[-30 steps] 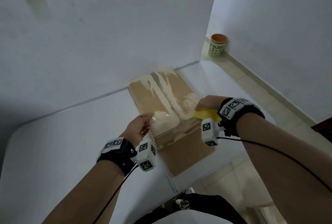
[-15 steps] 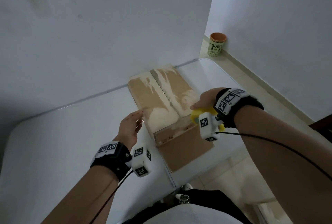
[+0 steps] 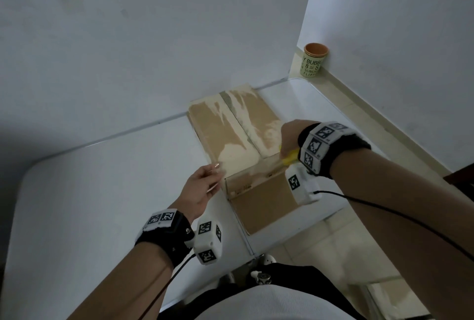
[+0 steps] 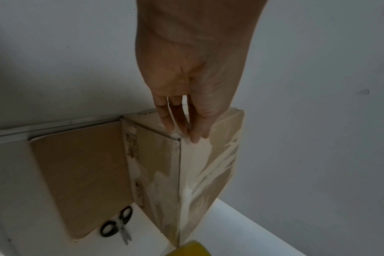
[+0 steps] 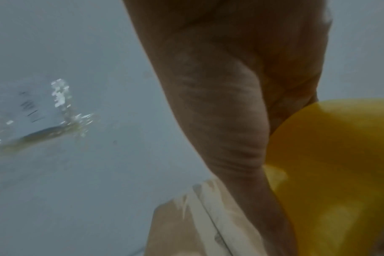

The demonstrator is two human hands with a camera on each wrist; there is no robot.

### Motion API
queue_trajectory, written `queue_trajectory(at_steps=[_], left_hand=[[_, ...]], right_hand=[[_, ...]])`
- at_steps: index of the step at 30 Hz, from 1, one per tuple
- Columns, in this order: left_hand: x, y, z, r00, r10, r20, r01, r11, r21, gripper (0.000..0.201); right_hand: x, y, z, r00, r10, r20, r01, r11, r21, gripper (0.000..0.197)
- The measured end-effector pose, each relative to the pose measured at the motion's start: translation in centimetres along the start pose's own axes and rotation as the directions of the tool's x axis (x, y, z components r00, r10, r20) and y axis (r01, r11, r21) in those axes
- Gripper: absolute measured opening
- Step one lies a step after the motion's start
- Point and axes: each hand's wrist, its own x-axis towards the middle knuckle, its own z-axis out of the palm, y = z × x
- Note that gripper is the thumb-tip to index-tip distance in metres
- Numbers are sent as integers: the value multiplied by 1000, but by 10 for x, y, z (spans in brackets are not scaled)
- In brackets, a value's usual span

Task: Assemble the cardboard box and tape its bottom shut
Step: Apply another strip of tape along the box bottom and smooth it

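The cardboard box (image 3: 238, 134) stands assembled on my counter (image 3: 102, 191) with its far end against the wall, its two upward-facing flaps folded shut and meeting along a centre seam, with glossy clear tape (image 3: 246, 127) over that seam and much of both flaps. One loose brown flap (image 3: 264, 201) lies flat on the counter at the near end, extending toward me. The yellow tape dispenser (image 3: 289, 159) sits at the near right edge of the box top.
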Motion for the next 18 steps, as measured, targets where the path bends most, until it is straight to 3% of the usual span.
queue_trajectory(at_steps=[4,6,10,18], left_hand=[[-4,-10,2,1000,27,-15,-27,1000,-3,23],[-7,-14,4,998,54,-28,-54,999,-1,25],[-9,-20,3,994,77,-77,-78,997,-6,24],[-6,-28,0,995,46,-92,-48,999,-19,21]], right_hand=[[3,-7,21,987,-49,-151,38,997,-72,21],[5,-12,32,984,-10,-180,-5,996,-87,19],[8,-19,41,980,31,-196,-54,992,-114,35],[8,-19,38,964,-14,-264,-30,986,-164,12]])
